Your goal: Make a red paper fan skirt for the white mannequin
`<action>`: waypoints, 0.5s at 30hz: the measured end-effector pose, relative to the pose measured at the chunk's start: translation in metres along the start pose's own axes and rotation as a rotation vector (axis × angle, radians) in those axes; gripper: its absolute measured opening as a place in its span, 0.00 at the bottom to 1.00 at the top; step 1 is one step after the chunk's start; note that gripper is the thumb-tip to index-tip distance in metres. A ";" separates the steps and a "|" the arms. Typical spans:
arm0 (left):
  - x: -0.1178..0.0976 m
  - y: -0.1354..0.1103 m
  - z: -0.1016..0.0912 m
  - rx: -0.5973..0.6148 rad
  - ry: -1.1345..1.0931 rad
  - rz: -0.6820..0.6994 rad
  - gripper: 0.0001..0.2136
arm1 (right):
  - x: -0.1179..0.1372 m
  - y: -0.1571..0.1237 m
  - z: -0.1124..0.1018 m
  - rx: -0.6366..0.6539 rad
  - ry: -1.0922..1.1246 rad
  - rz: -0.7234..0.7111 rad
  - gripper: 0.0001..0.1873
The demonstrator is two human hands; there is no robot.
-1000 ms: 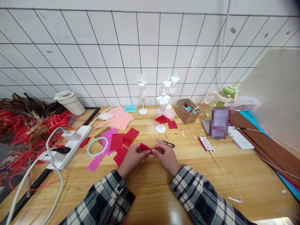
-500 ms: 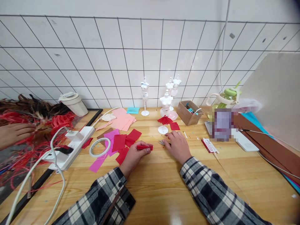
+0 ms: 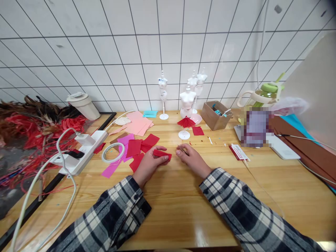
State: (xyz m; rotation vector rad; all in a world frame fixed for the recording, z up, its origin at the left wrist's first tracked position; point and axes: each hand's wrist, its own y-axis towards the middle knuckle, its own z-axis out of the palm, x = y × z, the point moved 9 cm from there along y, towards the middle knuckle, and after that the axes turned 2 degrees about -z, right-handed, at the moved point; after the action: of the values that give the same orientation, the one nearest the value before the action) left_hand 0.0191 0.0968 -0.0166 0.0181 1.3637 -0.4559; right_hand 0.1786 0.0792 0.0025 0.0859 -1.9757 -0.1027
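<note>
My left hand (image 3: 150, 163) pinches a folded piece of red crepe paper (image 3: 162, 154) between thumb and fingers. Just right of it, my right hand (image 3: 193, 159) is closed around a thin pointed metal tool (image 3: 183, 151); most of it is hidden, so its kind is unclear. A small gap separates the two hands. Several flat red pieces (image 3: 133, 148) lie left of my left hand, over purple strips (image 3: 112, 169). Beyond my hands a small white mannequin (image 3: 187, 99) wears a red fringed skirt (image 3: 186, 122) on its stand.
A white tape roll (image 3: 104, 154) lies left, near a power strip (image 3: 78, 162) with cables. Pink sheets (image 3: 139, 122) and a cardboard box (image 3: 216, 117) of small items stand farther back. At right are a label-bearing red packet (image 3: 239, 152), a white device (image 3: 285, 148) and a green-lidded bottle (image 3: 267, 91).
My right hand has lifted the metal tool from the table and drawn it closer. The red paper in my left hand shows more broadly. Another person's hand at far left has left view.
</note>
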 end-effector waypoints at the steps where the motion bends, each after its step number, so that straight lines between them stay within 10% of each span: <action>1: -0.001 -0.001 0.001 0.008 0.040 0.005 0.24 | 0.000 -0.002 0.008 0.045 0.053 0.017 0.14; 15: -0.001 -0.009 0.011 0.073 0.051 0.068 0.25 | 0.003 -0.007 0.017 0.037 0.077 0.040 0.10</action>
State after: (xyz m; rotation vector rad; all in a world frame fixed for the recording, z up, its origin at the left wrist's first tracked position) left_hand 0.0269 0.0863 -0.0110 0.1366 1.3915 -0.4499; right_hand 0.1624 0.0728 -0.0023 0.0726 -1.9012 -0.0364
